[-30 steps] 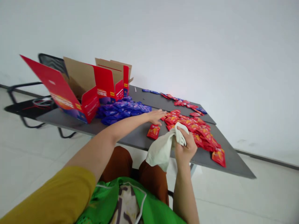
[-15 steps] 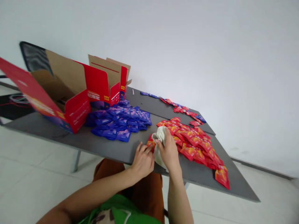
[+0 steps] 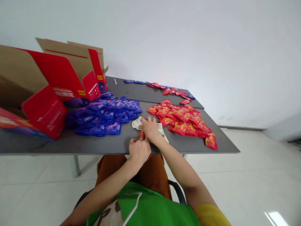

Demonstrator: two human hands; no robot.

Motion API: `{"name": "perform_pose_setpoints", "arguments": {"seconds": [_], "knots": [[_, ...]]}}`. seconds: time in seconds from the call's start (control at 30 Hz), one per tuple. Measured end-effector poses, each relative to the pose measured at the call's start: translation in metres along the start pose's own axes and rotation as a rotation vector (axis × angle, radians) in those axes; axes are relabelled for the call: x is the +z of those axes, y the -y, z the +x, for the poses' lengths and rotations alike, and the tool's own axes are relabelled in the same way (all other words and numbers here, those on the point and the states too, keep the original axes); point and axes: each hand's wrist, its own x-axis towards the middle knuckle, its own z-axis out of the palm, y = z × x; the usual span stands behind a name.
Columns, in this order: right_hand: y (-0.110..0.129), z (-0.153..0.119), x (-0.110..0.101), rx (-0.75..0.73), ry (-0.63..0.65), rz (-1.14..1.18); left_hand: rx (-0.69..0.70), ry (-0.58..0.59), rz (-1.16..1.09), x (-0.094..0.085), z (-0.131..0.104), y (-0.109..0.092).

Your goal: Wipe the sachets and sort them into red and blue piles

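Near the table's front edge my left hand is closed, its fingertips on the edge of a red sachet. Most of that sachet is hidden under my hands and a white cloth. My right hand grips the crumpled cloth and presses it down over the sachet, with part of the cloth spreading out to the right. Left of my hands lies a heap of blue sachets. A heap of red sachets lies to the right.
Open red cardboard boxes stand at the left of the grey table. At the back, a row of red and blue sachets runs along the tabletop, with a small white item to its left. A white wall rises behind.
The view has turned, so the table sits further left. My right hand and the cloth have moved left across the sachet, the cloth now flatter on it. My left hand still holds the sachet's edge.
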Motion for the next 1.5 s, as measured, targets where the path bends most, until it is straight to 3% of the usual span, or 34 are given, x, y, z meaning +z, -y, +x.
{"name": "perform_pose_setpoints", "arguments": {"seconds": [0.1, 0.2, 0.37, 0.5, 0.63, 0.83, 0.97, 1.07, 1.13, 1.3, 1.4, 1.5], "knots": [[-0.001, 0.011, -0.006, 0.087, 0.046, 0.041, 0.038, -0.068, 0.028, 0.007, -0.006, 0.004], [-0.015, 0.010, -0.019, 0.054, 0.032, 0.111, 0.028, -0.131, 0.044, 0.013, -0.011, 0.009], [-0.043, -0.022, -0.033, -0.078, -0.035, 0.184, 0.055, -0.178, 0.046, 0.016, -0.013, 0.013], [-0.044, -0.053, -0.027, -0.220, -0.013, 0.157, 0.103, -0.189, 0.038, 0.016, -0.012, 0.013], [-0.032, -0.066, -0.011, -0.186, 0.027, 0.081, 0.094, -0.153, 0.037, 0.010, -0.007, 0.014], [-0.025, -0.040, -0.004, -0.120, -0.033, 0.023, 0.045, -0.091, 0.025, 0.004, 0.002, 0.005], [-0.032, -0.009, -0.016, -0.065, -0.019, -0.007, -0.022, -0.090, 0.044, 0.006, 0.004, -0.002], [-0.047, -0.001, -0.028, -0.068, -0.002, -0.001, -0.022, -0.095, 0.055, 0.008, 0.001, -0.001], [-0.057, -0.008, -0.036, -0.129, 0.004, 0.001, 0.000, -0.117, 0.049, 0.009, -0.002, 0.003], [-0.062, -0.031, -0.035, -0.565, 0.125, 0.006, 0.035, -0.137, 0.032, 0.014, -0.005, 0.013], [-0.060, -0.022, -0.028, -0.542, 0.146, -0.042, 0.040, -0.121, 0.040, 0.012, -0.003, 0.012], [-0.069, -0.010, -0.035, -0.438, 0.016, -0.041, 0.041, -0.097, 0.053, 0.005, 0.002, 0.009]]}}
